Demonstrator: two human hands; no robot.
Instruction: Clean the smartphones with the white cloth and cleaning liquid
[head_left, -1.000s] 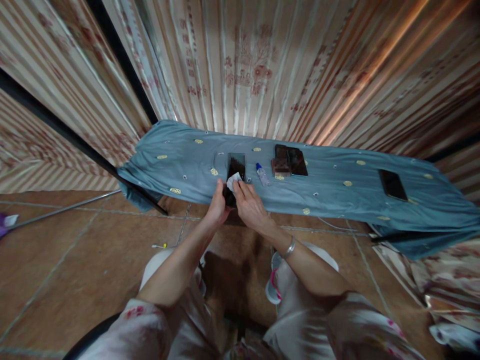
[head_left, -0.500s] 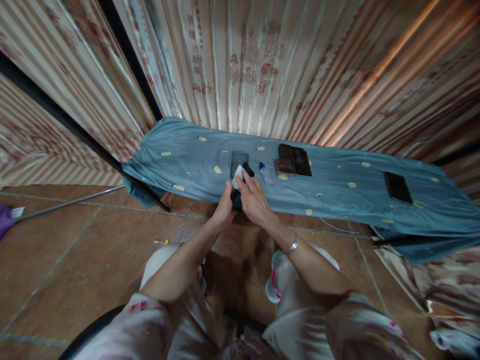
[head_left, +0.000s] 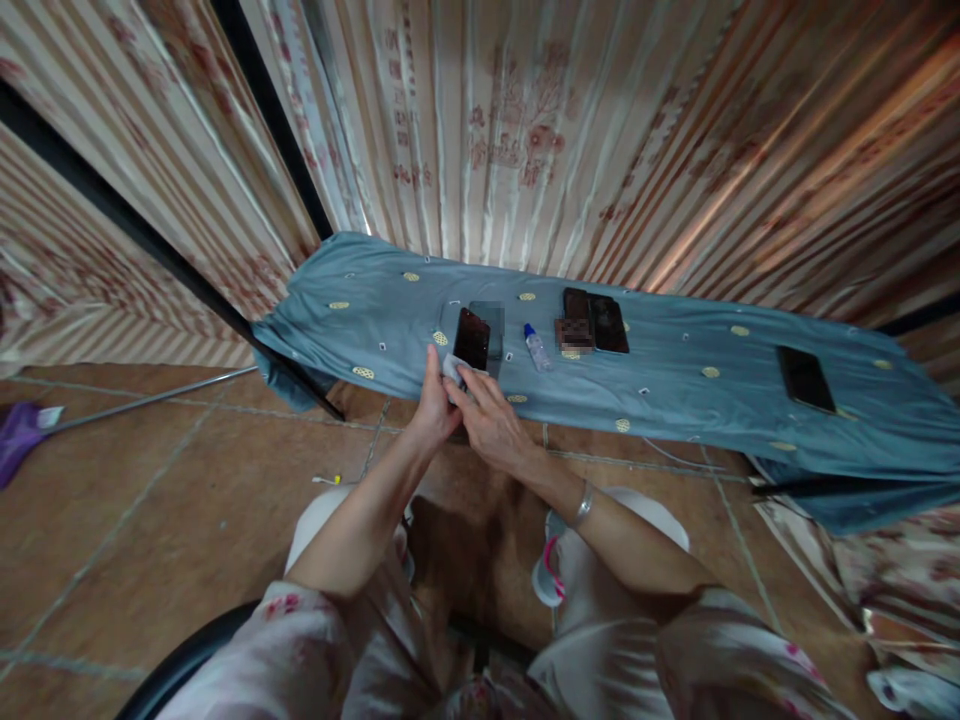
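The dark phone [head_left: 472, 340] stands tilted above the worktop's [head_left: 675, 385] near edge, the left hand [head_left: 433, 405] clamped on its lower end to steady it; the right hand [head_left: 487, 425] pinches a white wipe [head_left: 452, 368] against it.

Four phones [head_left: 472, 339], one bottle [head_left: 537, 348], one cloth [head_left: 451, 367].

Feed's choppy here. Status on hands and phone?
Left hand and right hand both on phone, white wipe between them. Small bottle beside, apart.
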